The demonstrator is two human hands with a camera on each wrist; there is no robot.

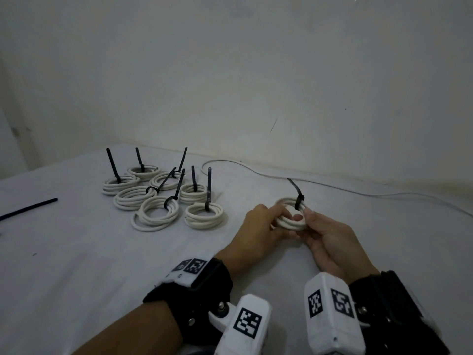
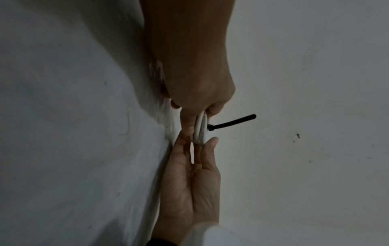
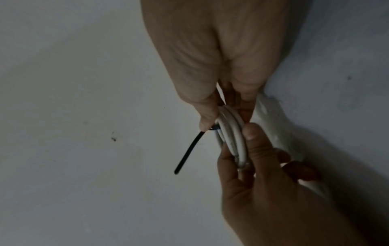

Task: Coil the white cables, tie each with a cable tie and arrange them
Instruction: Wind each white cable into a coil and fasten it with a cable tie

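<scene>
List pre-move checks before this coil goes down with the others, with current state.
1. Both hands on the coil: left hand and right hand hold it. Ok.
2. Cable tie round the coil: ok.
3. Tie pulled tight: cannot tell.
4. Coil turns bundled together: ok.
5. Bare sheet free beside the tied coils: ok.
6. Loose cable left uncoiled: not ok.
</scene>
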